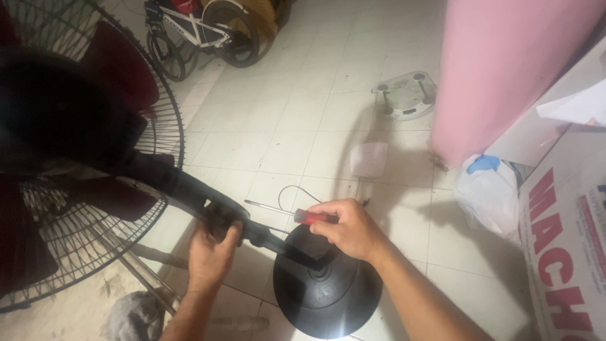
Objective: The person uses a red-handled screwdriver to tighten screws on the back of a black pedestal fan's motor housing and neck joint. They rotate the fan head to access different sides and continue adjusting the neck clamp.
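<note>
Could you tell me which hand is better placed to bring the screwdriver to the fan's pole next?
Probably the right hand: it already holds the red-handled screwdriver, its shaft pointing toward the black pole. The left hand is occupied gripping that pole above the round base.

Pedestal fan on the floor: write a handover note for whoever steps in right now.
Left hand grips the fan's black pole near its joint.
Right hand holds a red-handled screwdriver, shaft pointing left, above the round black base.
Fan head with wire guard lies tilted at left.
Pole is seated in the base.
Whether any screws are tight cannot be seen; check them.
</note>
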